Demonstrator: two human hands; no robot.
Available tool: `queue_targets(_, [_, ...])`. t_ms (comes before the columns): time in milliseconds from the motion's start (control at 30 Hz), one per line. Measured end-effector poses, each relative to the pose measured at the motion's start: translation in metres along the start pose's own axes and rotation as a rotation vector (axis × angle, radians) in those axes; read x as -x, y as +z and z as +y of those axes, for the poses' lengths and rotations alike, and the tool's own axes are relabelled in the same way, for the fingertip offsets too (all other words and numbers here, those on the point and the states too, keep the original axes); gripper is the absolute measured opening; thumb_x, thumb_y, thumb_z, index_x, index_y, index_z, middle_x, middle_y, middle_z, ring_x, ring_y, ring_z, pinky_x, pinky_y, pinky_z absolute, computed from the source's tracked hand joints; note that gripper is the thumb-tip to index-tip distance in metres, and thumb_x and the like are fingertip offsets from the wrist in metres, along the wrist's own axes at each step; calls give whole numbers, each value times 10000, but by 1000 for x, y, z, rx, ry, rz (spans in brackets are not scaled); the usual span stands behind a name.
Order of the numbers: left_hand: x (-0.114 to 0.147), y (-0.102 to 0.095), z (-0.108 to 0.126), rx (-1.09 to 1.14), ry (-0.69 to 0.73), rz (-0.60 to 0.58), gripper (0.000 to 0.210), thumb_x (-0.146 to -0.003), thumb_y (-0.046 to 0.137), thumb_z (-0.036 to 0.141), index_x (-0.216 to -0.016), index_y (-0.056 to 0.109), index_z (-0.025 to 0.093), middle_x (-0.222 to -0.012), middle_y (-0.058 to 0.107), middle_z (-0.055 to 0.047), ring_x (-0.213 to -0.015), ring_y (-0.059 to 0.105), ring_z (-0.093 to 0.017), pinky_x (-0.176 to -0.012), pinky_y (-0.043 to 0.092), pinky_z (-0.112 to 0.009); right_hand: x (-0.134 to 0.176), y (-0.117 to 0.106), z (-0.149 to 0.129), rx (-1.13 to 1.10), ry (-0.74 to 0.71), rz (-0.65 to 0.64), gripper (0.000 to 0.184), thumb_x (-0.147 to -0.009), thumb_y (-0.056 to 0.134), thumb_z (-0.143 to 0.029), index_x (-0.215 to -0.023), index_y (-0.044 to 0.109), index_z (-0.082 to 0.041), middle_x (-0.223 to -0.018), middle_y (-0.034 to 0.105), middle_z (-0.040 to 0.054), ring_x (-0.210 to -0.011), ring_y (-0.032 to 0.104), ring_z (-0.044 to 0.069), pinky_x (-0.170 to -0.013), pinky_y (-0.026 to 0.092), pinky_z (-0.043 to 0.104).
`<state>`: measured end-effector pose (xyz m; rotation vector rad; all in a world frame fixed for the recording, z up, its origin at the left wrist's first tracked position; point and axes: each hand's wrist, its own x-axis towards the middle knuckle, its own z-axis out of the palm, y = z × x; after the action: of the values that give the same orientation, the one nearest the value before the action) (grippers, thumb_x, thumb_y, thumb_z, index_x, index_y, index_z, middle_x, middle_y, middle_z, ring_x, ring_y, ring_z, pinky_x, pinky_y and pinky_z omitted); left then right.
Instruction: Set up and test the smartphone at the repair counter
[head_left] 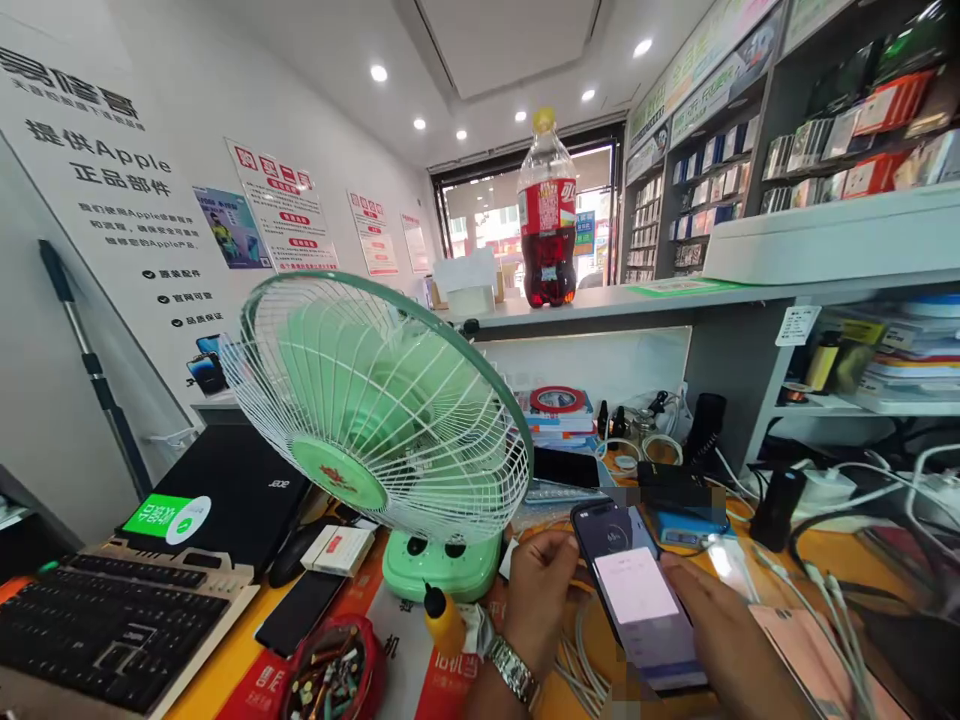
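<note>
A smartphone (634,590) with a lit screen is tilted in front of me, a white pop-up panel in the middle of its display. My left hand (534,600), with a metal watch on the wrist, is closed with thumb and forefinger at the phone's upper left edge. Along the right edge, my right hand (720,625) grips the phone; its other fingers are hidden behind it. White cables (581,665) lie below the left hand. A yellow bottle with a black nozzle (444,617) stands left of the watch.
A green fan (375,410) stands left of centre, behind a red bowl of cigarette butts (337,670). Further left are a keyboard (127,625) and a black phone (300,612). A cola bottle (548,215) stands on the raised counter. Cables and a pink phone (802,655) lie at right.
</note>
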<state>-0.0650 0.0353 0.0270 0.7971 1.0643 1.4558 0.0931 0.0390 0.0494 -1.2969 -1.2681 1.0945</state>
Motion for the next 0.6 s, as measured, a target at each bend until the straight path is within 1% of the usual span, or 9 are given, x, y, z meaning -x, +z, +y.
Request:
queue_targets(100, [0,0,-1,12,10,24,375,-691,730,486,-777,629,135,-691,673,-35,-559,598,-118,-475,422,-190,1,2,4,-11,-6,17,394,-722,531,-555,-706,682,-192,-735,722,82,-714,660,274,-605,528,322])
queue_targets(233, [1,2,-2,48,9,66,411,-649,754,511,-799,615,155,-717,687,-31,-565,604,-129,-457,421,-197,1,3,13,-22,-5,22,414,-785,503,-556,-745,676,-182,-706,712,70,-663,652,260,-579,514,312])
queue_targets(333, [2,3,-1,62,11,43,393,-633,774,493,-764,637,148,-733,694,-40,-608,624,-143,-461,434,-199,0,2,17,-33,-43,1,428,-797,513,-569,-771,682,-177,-712,709,64,-661,637,256,-574,504,309])
queue_targets(433, [2,2,-2,67,16,26,366,-652,773,467,-789,662,147,-777,711,-50,-627,638,-148,-468,437,-198,-1,1,19,-27,-90,-15,437,-805,520,-576,-769,680,-170,-741,705,63,-662,617,245,-581,489,302])
queue_targets(600, [2,1,-1,74,-45,47,387,-650,777,465,-814,671,132,-829,727,-74,-641,660,-154,-473,442,-192,1,3,23,47,-160,-24,435,-839,494,-570,-725,634,-175,-676,652,43,-604,558,213,-535,432,281])
